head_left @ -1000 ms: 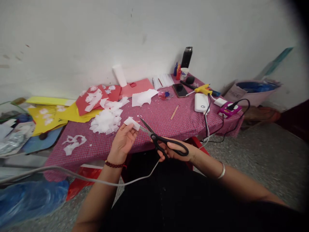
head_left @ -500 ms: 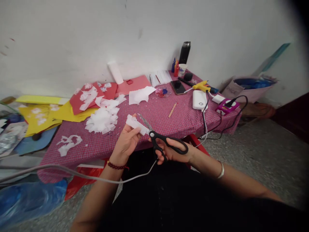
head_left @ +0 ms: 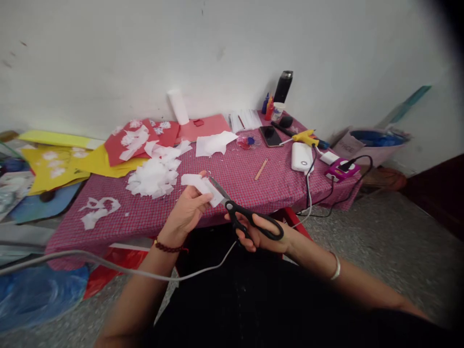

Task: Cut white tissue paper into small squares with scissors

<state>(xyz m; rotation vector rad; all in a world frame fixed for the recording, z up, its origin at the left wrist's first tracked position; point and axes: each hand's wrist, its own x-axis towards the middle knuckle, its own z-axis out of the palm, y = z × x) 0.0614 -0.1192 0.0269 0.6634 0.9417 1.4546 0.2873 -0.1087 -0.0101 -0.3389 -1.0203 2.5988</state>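
My left hand (head_left: 188, 208) pinches a small strip of white paper (head_left: 197, 182) above the table's front edge. Black-handled scissors (head_left: 250, 215) are in my right hand (head_left: 264, 234), with fingers through the loops. Their metal blades lie against the right side of the strip; the paper partly hides how far apart they are. Left of my hands, a pile of cut white paper pieces (head_left: 154, 178) rests on the checked tablecloth (head_left: 217, 169). Curled paper scraps (head_left: 97, 211) lie nearer the left front corner.
Along the back are red sheets (head_left: 205, 126), a white roll (head_left: 178, 107) and a black bottle (head_left: 283, 87). To the right lie a phone (head_left: 271, 136), a yellow glue gun (head_left: 305, 137), a white power bank (head_left: 302, 157) and a purple power strip (head_left: 342, 169). A pale cable (head_left: 145, 275) crosses before me.
The strip has turned in my left hand, and its left end now sticks out further left. The scissor blades have moved from beside the strip onto it. The view has shifted slightly.
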